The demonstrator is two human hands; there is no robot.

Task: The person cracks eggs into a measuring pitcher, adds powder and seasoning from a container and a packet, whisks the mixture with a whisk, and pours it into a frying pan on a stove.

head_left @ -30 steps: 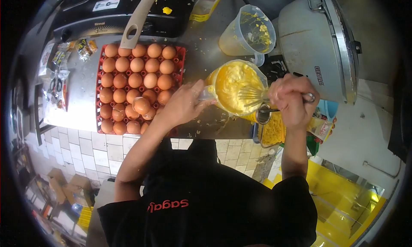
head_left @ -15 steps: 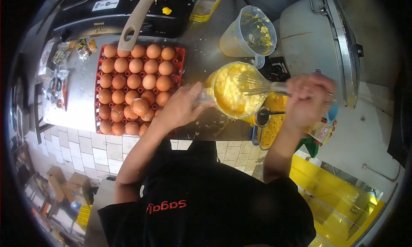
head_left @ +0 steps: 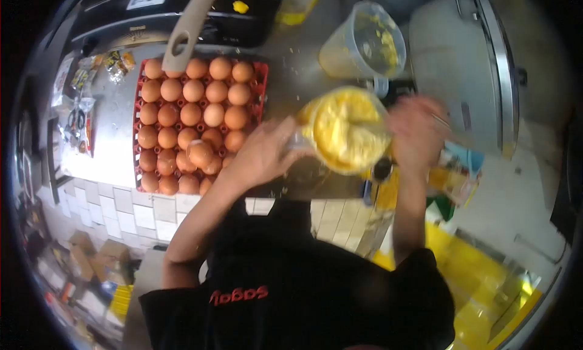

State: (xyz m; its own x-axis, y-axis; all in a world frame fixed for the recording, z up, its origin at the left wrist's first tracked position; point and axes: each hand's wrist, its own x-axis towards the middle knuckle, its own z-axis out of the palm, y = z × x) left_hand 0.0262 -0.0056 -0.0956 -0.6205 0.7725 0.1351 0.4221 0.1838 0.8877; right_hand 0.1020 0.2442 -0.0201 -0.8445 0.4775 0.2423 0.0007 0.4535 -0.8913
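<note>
My left hand (head_left: 267, 152) is closed round the handle of a clear plastic jug (head_left: 307, 112) and keeps it tilted over the counter. Inside is a thick, lumpy yellow-and-white mixture (head_left: 343, 137). My right hand (head_left: 419, 128) grips a metal wire whisk (head_left: 441, 121) at the jug's right side. Motion blurs the whisk, and its wires barely show against the mixture. Just left of my left hand lies a red tray (head_left: 262, 85) of brown eggs (head_left: 191, 114), with a cracked shell (head_left: 199, 152) resting on top.
A second plastic jug (head_left: 340, 52), smeared with yellow residue, stands behind the first. A large metal pot (head_left: 452, 64) is at the right. The handle of a pan (head_left: 184, 37) reaches over the egg tray from the black stove (head_left: 109, 25). Small packets (head_left: 118, 67) lie at far left.
The whisk has swept through the mixture and is now blurred, with my right hand shifted slightly. The jug sits a little further right in view, still in my left hand.
</note>
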